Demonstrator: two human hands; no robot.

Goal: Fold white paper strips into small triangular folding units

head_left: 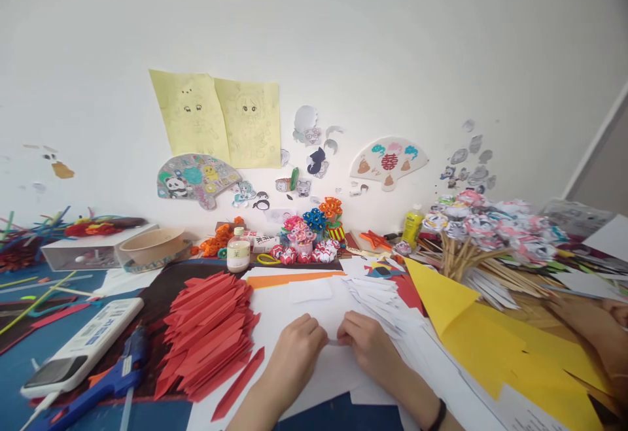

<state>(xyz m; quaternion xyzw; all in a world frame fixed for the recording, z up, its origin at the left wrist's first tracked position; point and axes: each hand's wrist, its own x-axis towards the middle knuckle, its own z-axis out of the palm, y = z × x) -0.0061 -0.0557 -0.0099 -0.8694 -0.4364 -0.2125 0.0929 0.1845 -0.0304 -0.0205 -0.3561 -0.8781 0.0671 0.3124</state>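
My left hand (300, 346) and my right hand (364, 343) are close together over white paper sheets (275, 326), fingers pinched. Between them they hold a small white paper piece (332, 341), its edge showing at the fingertips. A black band circles my right wrist. Left of my left hand lies a large pile of folded red paper strips (210, 333), with one loose red strip (239, 384) beside it. Folded white paper strips (375, 297) lie just beyond my right hand.
A blue glue gun (115, 375) and a white power strip (88, 346) lie at left. Yellow paper (495, 339) spreads at right, near another person's hand (589, 326). Behind stand a small bottle (239, 251), paper flowers (314, 222) and a bunch of paper balls on sticks (461, 222).
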